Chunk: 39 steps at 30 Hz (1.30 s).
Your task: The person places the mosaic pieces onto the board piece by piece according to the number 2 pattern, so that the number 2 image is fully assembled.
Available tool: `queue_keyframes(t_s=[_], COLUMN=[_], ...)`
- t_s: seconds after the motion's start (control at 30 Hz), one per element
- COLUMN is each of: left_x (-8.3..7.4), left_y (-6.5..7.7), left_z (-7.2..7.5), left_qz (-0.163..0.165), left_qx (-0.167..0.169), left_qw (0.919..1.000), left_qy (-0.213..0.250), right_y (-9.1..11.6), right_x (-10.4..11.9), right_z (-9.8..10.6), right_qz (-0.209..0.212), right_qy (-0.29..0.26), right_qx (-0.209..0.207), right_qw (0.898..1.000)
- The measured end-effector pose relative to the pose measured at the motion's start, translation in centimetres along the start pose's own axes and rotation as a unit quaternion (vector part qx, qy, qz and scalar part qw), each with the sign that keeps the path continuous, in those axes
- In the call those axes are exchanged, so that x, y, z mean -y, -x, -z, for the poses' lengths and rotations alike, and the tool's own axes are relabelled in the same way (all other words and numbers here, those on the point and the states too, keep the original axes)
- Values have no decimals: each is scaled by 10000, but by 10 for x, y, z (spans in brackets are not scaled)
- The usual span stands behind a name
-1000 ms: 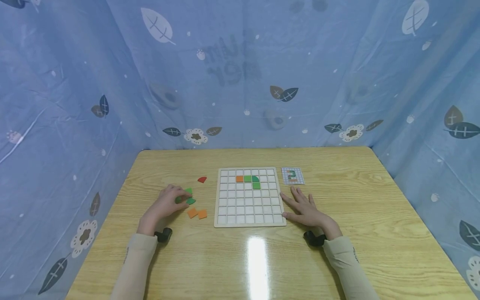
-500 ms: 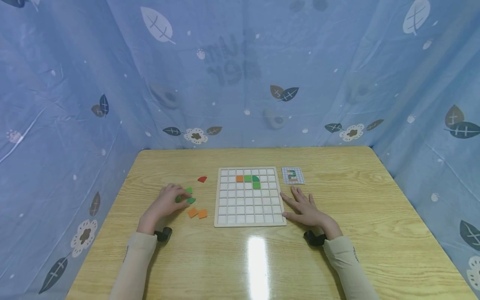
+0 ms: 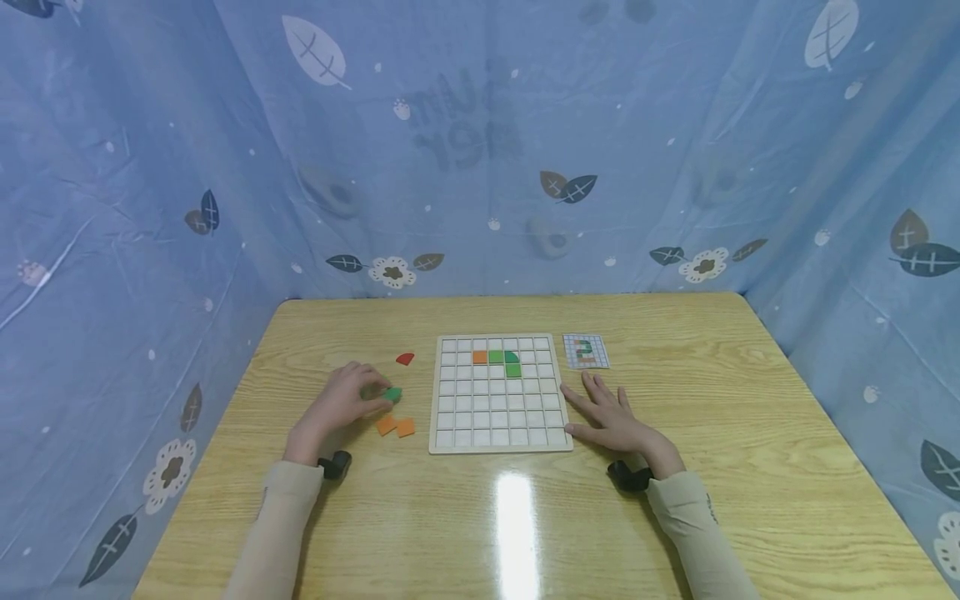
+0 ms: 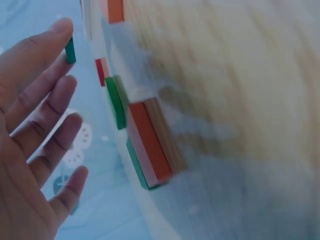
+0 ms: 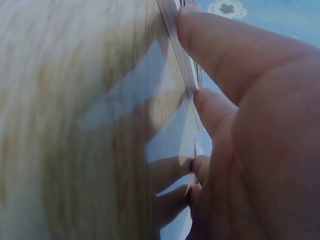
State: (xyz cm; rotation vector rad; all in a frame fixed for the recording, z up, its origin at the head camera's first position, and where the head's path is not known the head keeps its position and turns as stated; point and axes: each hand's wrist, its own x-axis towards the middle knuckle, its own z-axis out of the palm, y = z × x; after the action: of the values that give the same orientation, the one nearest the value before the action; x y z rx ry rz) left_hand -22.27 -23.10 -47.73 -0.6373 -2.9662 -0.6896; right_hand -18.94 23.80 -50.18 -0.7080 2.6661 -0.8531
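Observation:
My left hand (image 3: pixel 347 398) pinches a dark green quarter-circle tile (image 4: pixel 70 51) between thumb and forefinger, lifted off the table left of the board. Its other fingers are spread in the left wrist view. Below the hand are two orange square tiles (image 3: pixel 406 427); a light green tile (image 4: pixel 116 102) and another green tile (image 4: pixel 142 165) also lie there. The white grid board (image 3: pixel 433 417) bears an orange square (image 3: pixel 480 357), a green square (image 3: pixel 496 357), a dark green quarter circle (image 3: pixel 511 357) and a second green square. My right hand (image 3: pixel 615 423) lies with straight, spread fingers, thumb and forefinger touching the board's right edge.
A red quarter-circle tile (image 3: pixel 405 359) lies between the left hand and the board. A small pattern card (image 3: pixel 586 352) sits beyond the right hand. Blue patterned curtain (image 3: pixel 487 150) encloses the back and sides of the wooden table (image 3: pixel 420 517).
My left hand has picked up the dark green quarter-circle tile and moved slightly right and away from me. My right hand and the board have stayed still.

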Motion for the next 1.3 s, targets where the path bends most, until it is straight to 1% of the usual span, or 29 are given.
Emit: queue_keyframes(t_s=[0.23,0.37,0.7,0.83,1.03,1.13,1.3], left_x=[-8,-13,-25,-29,-42,-50,-60], left_y=[-11,-15,-25,-30,-37,-42,-50], left_z=[-4,-6,-11,-14,-17,-20,-26], left_qz=[-21,-109,-151,-197,-420,-521,-526], left_qx=[63,70,118,109,101,89,226], left_qw=[10000,9999,9995,9995,9984,9980,9980], left_qy=[-39,37,241,231,363,335,266], right_y=[0,0,0,0,0,0,0], right_x=[0,-1,1,0,-1,-1,0], right_z=[0,-1,-1,-1,-2,-2,-2], right_qz=[3,25,0,7,20,17,16], right_qy=[8,25,50,53,52,42,38], right_qx=[-23,-31,-29,-24,-22,-28,-33], right_qw=[10000,10000,10000,10000,10000,10000,10000])
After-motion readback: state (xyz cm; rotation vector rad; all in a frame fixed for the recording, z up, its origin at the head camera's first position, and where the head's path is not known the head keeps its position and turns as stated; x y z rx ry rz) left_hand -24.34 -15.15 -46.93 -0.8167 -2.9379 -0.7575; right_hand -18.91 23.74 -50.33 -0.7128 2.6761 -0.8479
